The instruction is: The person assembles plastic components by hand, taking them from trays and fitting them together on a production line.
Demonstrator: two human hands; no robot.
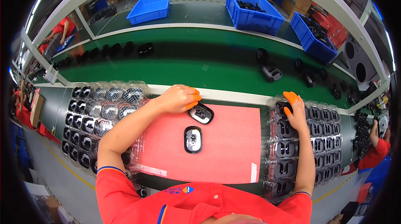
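Observation:
My left hand (pixel 180 98), with orange finger covers, is closed on the upper left edge of a glossy black rounded case shell (pixel 201 114). The shell lies tilted at the top of a pink mat (pixel 229 140). Just below it, a second black case shell (pixel 193 139) rests on the mat, apart from my hands. On the right, my right hand (pixel 295 110) is over the far left corner of a clear plastic tray (pixel 271 140) filled with dark case parts. Its thumb and fingers, also in orange covers, are spread around the corner part (pixel 281 109); whether they touch it is hard to tell.
Clear trays (pixel 142 88) of glossy black shells are stacked at left, partly behind my left forearm. Beyond a white rail (pixel 225 95) runs a green conveyor belt (pixel 188 65) with scattered black parts. Blue bins (pixel 255 19) stand behind it. Other people work at both sides.

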